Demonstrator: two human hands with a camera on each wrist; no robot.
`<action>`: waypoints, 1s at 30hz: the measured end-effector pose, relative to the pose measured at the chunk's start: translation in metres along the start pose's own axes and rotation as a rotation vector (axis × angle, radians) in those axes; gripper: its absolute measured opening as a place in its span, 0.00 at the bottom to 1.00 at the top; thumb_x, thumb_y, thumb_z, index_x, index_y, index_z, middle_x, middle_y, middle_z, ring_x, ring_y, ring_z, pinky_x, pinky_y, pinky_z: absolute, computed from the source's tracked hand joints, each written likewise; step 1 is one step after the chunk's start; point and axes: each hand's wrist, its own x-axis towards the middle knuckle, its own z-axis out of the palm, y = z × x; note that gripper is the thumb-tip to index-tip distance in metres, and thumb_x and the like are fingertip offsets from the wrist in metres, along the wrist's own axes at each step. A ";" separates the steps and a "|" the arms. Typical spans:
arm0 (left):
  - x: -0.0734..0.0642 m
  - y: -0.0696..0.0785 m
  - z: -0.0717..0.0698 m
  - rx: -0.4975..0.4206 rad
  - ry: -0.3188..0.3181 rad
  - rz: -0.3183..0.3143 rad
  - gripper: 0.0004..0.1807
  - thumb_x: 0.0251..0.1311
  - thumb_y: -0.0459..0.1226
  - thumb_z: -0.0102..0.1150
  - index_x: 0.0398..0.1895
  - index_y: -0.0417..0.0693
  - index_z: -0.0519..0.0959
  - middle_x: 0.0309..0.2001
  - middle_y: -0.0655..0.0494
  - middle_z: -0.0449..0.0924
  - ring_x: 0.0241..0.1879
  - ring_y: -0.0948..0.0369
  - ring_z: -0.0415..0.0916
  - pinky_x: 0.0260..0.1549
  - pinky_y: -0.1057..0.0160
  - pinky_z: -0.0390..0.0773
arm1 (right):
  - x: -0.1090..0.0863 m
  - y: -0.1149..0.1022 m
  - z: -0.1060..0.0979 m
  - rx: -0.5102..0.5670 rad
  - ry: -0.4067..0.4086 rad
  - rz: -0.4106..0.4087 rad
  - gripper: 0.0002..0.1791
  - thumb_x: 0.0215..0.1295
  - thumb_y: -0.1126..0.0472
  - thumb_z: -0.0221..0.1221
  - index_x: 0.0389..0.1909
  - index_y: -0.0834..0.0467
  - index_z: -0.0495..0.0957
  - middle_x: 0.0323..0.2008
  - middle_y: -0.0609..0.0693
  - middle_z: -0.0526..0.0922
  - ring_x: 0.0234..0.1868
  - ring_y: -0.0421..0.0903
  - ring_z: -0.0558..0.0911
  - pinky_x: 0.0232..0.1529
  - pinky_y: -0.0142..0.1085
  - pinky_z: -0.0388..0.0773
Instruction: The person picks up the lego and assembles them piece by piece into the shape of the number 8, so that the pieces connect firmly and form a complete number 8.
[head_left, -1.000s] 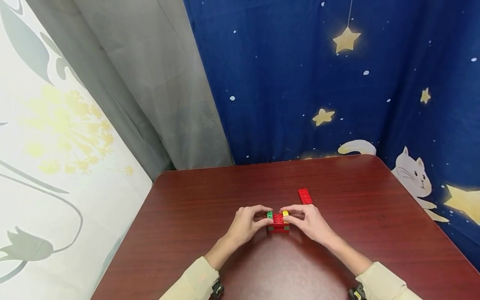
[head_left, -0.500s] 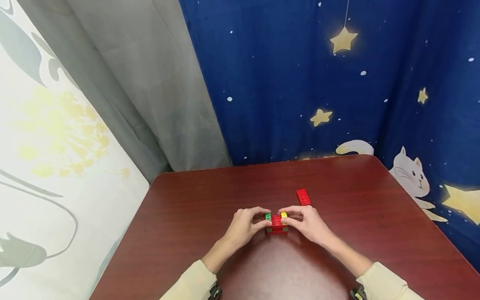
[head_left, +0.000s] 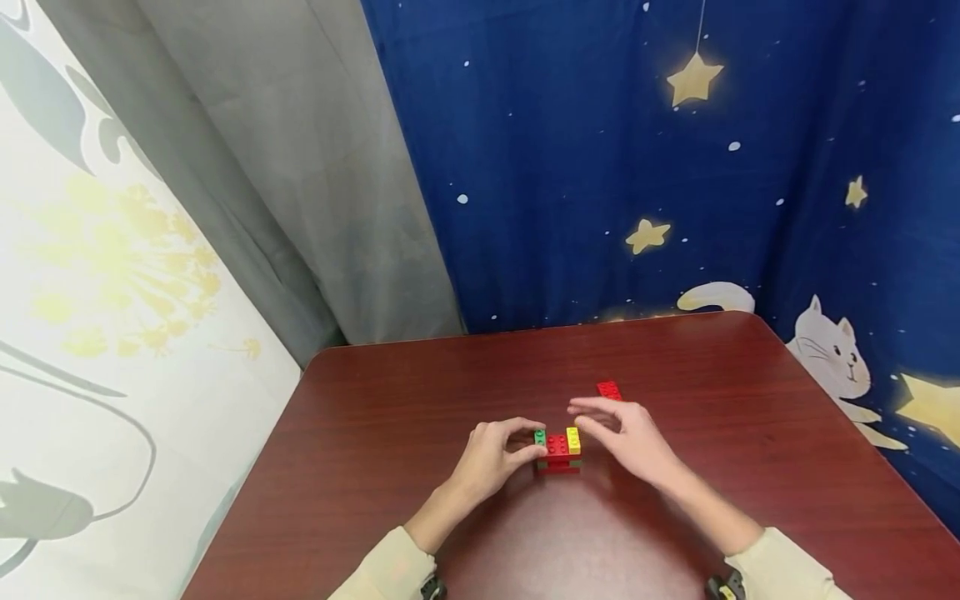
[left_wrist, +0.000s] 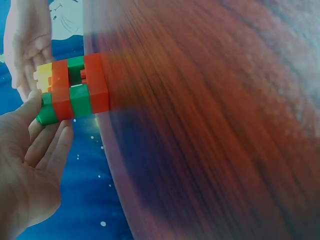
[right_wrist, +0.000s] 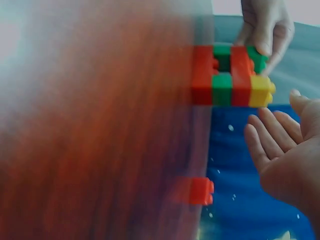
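A small stack of toy building bricks stands on the table: a red brick (right_wrist: 202, 75) at the bottom, two green bricks (left_wrist: 80, 101) with a gap between them, another red brick (head_left: 557, 445) above. On top sit a green brick (head_left: 540, 437) at the left end and a yellow brick (head_left: 573, 440) at the right end. My left hand (head_left: 491, 457) pinches the top green brick between thumb and fingers. My right hand (head_left: 628, 437) is off the stack, just right of the yellow brick, its fingers apart from the thumb and holding nothing.
A loose red brick (head_left: 609, 390) lies on the brown table (head_left: 420, 383) behind my right hand, partly covered by it in the head view. A blue curtain (head_left: 570, 167) with stars and a grey curtain (head_left: 300, 167) hang beyond the table's far edge.
My right hand has let go of the yellow brick and moved up and to the right. The left hand keeps its pinch on the green brick.
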 end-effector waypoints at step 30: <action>-0.003 0.002 0.000 -0.006 0.002 -0.017 0.21 0.60 0.46 0.78 0.56 0.50 0.89 0.48 0.59 0.90 0.40 0.74 0.86 0.44 0.69 0.84 | 0.028 0.059 -0.024 -0.346 -0.016 0.251 0.50 0.64 0.56 0.76 0.78 0.73 0.60 0.73 0.73 0.69 0.68 0.71 0.73 0.66 0.62 0.71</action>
